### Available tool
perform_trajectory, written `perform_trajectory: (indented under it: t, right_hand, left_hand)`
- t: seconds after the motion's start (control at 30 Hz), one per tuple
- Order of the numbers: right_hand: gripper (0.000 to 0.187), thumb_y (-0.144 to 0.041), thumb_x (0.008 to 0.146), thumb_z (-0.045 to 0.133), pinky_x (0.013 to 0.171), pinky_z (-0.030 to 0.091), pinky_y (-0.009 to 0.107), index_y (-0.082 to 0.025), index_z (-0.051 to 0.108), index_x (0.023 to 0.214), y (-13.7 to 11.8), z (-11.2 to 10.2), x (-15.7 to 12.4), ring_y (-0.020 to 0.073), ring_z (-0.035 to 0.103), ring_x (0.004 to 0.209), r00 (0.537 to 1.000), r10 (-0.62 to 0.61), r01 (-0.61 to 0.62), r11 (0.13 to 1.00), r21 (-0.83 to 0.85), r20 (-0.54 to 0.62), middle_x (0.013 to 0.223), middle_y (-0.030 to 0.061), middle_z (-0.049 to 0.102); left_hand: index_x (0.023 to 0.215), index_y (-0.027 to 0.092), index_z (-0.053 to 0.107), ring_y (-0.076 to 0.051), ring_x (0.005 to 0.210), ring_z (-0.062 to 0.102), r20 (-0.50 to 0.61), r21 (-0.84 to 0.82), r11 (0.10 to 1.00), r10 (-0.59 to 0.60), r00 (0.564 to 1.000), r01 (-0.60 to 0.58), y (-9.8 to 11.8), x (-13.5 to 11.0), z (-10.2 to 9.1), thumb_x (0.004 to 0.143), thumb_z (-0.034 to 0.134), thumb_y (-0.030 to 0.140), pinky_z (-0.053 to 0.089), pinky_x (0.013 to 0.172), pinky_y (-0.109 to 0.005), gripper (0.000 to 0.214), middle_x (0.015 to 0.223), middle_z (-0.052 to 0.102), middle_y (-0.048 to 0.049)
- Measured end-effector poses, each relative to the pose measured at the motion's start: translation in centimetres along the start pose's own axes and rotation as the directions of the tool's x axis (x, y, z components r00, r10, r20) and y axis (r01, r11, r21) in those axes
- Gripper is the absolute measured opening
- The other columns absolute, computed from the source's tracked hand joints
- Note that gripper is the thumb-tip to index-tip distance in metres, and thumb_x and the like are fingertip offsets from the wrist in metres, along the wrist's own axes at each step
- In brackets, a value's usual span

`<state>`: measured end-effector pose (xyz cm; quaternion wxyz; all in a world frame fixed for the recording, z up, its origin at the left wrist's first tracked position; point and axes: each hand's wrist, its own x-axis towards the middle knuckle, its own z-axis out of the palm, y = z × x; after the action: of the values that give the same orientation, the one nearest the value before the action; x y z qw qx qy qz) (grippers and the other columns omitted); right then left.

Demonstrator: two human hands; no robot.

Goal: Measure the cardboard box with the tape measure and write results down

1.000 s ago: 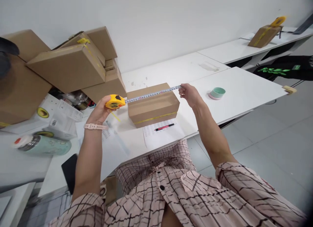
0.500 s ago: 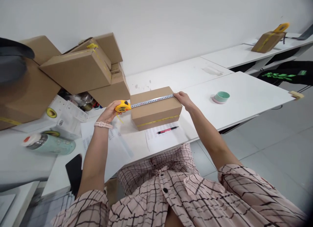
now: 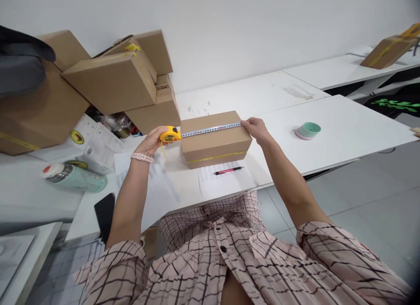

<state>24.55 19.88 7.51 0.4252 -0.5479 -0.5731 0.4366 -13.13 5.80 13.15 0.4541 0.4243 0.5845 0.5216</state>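
Observation:
A closed cardboard box (image 3: 215, 141) with a yellow strap low around its side sits on the white table. My left hand (image 3: 152, 141) is closed around the yellow case of a tape measure (image 3: 170, 134) at the box's left edge. The blade runs out flat across the box top to the right edge. There my right hand (image 3: 257, 129) pinches the blade's end, fingertips at the box corner. Under the box's near side lies a printed sheet (image 3: 210, 182), with a red and black pen (image 3: 229, 170) on it.
Several cardboard boxes (image 3: 111, 82) are stacked at the left. A mint flask (image 3: 78, 176) lies on its side near a black phone (image 3: 105, 213). More papers (image 3: 157, 191) lie under my left forearm. A green bowl (image 3: 309, 130) stands to the right.
The view has shifted slightly, so most things appear a little further right or higher. Both hands keep the tape measure stretched over the box.

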Motion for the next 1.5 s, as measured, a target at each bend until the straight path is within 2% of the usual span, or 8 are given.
perform_trajectory:
  t: [0.17,0.27,0.37,0.53,0.73,1.0,1.33,1.5]
  right_hand:
    - [0.018,-0.033,0.084,0.065,0.078,0.045,0.031,-0.020,0.057,0.073,-2.5,-0.8,0.0,0.0147,0.053,0.077,0.987,-0.159,0.159,0.985,0.073,0.000,0.077,0.0007,0.060]
    - [0.020,-0.037,0.086,0.063,0.086,0.045,0.034,-0.021,0.056,0.076,-4.7,-0.4,-1.2,0.0165,0.055,0.084,0.968,-0.235,0.227,0.969,0.099,0.084,0.083,0.0012,0.062]
    - [0.023,-0.042,0.088,0.061,0.088,0.045,0.036,-0.022,0.057,0.078,-6.4,0.7,-2.2,0.0184,0.054,0.088,0.924,-0.285,0.276,0.958,0.072,0.255,0.085,0.0021,0.063]
    - [0.021,-0.041,0.091,0.058,0.091,0.044,0.038,-0.022,0.060,0.082,-8.5,2.9,-0.5,0.0193,0.053,0.090,0.860,-0.252,0.313,0.947,-0.070,0.443,0.094,0.0031,0.065]
    - [0.023,-0.039,0.094,0.052,0.089,0.046,0.042,-0.020,0.062,0.086,-8.2,6.5,4.3,0.0224,0.056,0.088,0.905,-0.138,0.289,0.894,-0.343,0.403,0.094,0.0078,0.068]
    - [0.034,-0.047,0.094,0.049,0.089,0.046,0.038,-0.022,0.070,0.090,-4.6,9.1,8.0,0.0253,0.063,0.094,0.919,-0.173,0.359,0.738,-0.572,0.353,0.102,0.0097,0.073]
    - [0.025,-0.044,0.087,0.061,0.085,0.047,0.035,-0.022,0.071,0.086,-4.2,9.2,8.2,0.0210,0.063,0.086,0.924,-0.181,0.334,0.811,-0.480,0.337,0.094,0.0056,0.073]
    - [0.044,-0.061,0.091,0.055,0.089,0.048,0.036,-0.019,0.070,0.093,-5.5,5.7,6.4,0.0200,0.063,0.091,0.908,-0.310,0.353,0.928,-0.116,0.284,0.099,0.0075,0.073]
  left_hand:
    - [0.128,0.017,0.064,-0.019,0.082,0.068,0.235,0.167,0.983,0.038,0.971,-0.079,2.0,-5.5,2.3,0.074,0.079,0.038,0.054,0.060,-0.025,0.060,0.105,0.073,-0.0101]
    - [0.137,0.020,0.059,-0.021,0.085,0.069,0.485,0.155,0.988,-0.092,0.870,0.018,0.5,-9.7,4.8,0.075,0.079,0.034,0.059,0.064,-0.031,0.067,0.115,0.071,-0.0126]
    - [0.133,0.022,0.057,-0.022,0.085,0.069,0.618,-0.012,0.973,-0.174,0.767,0.230,-2.4,-12.7,8.2,0.074,0.081,0.036,0.063,0.068,-0.037,0.065,0.116,0.069,-0.0129]
    - [0.116,0.019,0.060,-0.021,0.084,0.069,0.532,-0.326,0.903,-0.068,0.844,0.279,-4.6,-13.5,14.6,0.071,0.085,0.043,0.063,0.075,-0.043,0.057,0.113,0.066,-0.0115]
    - [0.104,0.014,0.063,-0.018,0.080,0.066,0.344,-0.485,0.847,-0.047,0.938,0.220,-3.3,-10.0,19.8,0.071,0.082,0.049,0.063,0.080,-0.046,0.052,0.111,0.066,-0.0110]
    - [0.101,0.012,0.063,-0.017,0.070,0.067,0.291,-0.456,0.855,-0.120,0.949,0.248,-3.5,-8.1,20.2,0.074,0.079,0.046,0.064,0.071,-0.042,0.046,0.099,0.067,-0.0092]
    - [0.101,0.014,0.061,-0.017,0.073,0.067,0.284,-0.446,0.856,-0.140,0.948,0.260,-3.6,-8.1,20.4,0.071,0.079,0.049,0.064,0.074,-0.045,0.049,0.104,0.066,-0.0098]
    - [0.107,0.016,0.062,-0.018,0.077,0.067,0.271,-0.389,0.907,-0.053,0.961,0.160,-2.7,-10.4,17.9,0.072,0.080,0.050,0.064,0.072,-0.040,0.052,0.113,0.065,-0.0111]
